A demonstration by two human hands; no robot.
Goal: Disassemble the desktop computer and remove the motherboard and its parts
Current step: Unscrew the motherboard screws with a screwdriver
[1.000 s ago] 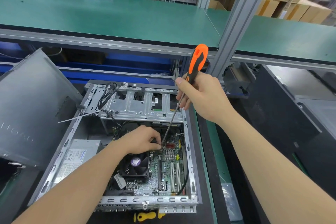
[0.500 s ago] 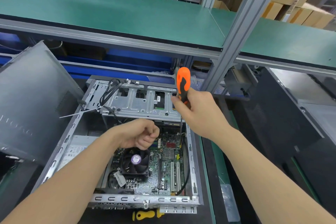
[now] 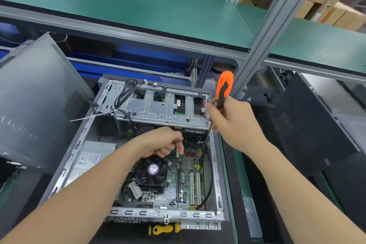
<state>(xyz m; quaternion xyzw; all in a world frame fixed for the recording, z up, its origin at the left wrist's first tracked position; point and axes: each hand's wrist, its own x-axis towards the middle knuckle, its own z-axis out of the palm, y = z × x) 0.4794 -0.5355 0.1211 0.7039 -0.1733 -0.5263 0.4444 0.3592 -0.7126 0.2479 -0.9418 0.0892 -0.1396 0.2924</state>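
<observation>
1. Green shelf (image 3: 138,6) across the far side. Grey front edge overhanging the far end of the bench, with a slanted grey post (image 3: 267,45) just behind the right hand.
2. Loose side panel (image 3: 39,95) leaning at the left, close to the left wall of the case.
3. Computer case (image 3: 216,164) lying open side up, long axis running away from the viewer. Open room above; narrow along the right wall.
4. Inside: drive cage (image 3: 158,109) spanning the far end, power supply (image 3: 89,162) at the left, motherboard (image 3: 186,184) flat on the floor at the near right, carrying the fan (image 3: 152,170).
5. Right hand (image 3: 233,123) wrapped round the orange screwdriver (image 3: 223,89). Handle up, near upright, shaft slanting down just inside the right wall.
6. Left hand (image 3: 160,142) over the board's far edge, fingers curled. Cannot tell whether anything sits inside.
7. Yellow screwdriver (image 3: 164,229) lying just outside the near wall.
</observation>
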